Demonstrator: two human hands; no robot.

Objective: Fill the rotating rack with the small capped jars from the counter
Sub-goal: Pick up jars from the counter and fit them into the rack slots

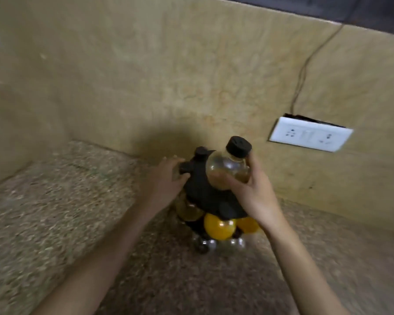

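Note:
A black rotating rack [205,196] stands on the speckled counter [55,212] near the wall corner. Lower in the rack sit a yellow-filled jar [218,226], another yellow one [248,225] and a pale jar [188,211]; silvery jar bottoms [216,243] show beneath. My right hand [253,196] grips a round clear jar with a black cap [228,169], tilted, right in front of the rack's top. My left hand [166,178] is on the rack's upper left side, fingers round a black-capped jar [183,168] there.
A beige stone backsplash [168,76] rises behind the rack. A white socket plate [309,134] is on the wall to the right, with a thin cable [305,71] running up from it. The image is motion-blurred.

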